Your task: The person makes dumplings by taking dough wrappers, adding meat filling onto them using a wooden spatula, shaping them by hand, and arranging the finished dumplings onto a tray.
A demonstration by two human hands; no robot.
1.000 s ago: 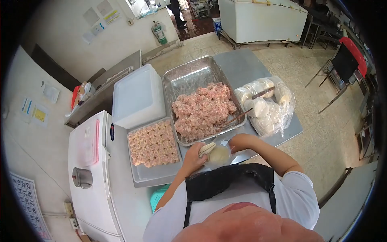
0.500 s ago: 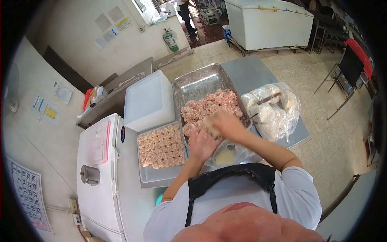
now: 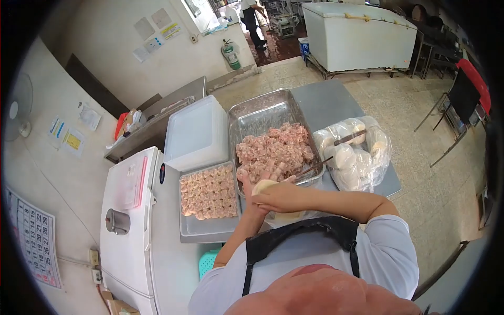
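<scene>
My left hand point(image 3: 251, 198) is palm up at the near edge of a metal tray point(image 3: 240, 111), its fingers spread toward the minced meat point(image 3: 273, 147). Over that palm, my right hand point(image 3: 283, 197) is closed around pale round dough wrappers point(image 3: 263, 186). More dough point(image 3: 287, 216) lies partly hidden under my right wrist, on clear plastic. Left of the meat, rows of filled dumplings point(image 3: 208, 191) sit in a shallow tray point(image 3: 202, 228). A dark utensil point(image 3: 315, 166) rests across the metal tray's right corner.
Stacked plastic trays point(image 3: 194, 131) stand behind the dumplings. A clear bag of dough rounds point(image 3: 354, 155) lies on the table's right side. A white freezer point(image 3: 128, 199) with a metal mug point(image 3: 117, 221) is at left. Another person point(image 3: 252, 23) stands in the doorway.
My right hand has drawn back from the meat toward my body with the wrappers. My left hand has shifted slightly nearer me. The camera view has also shifted.
</scene>
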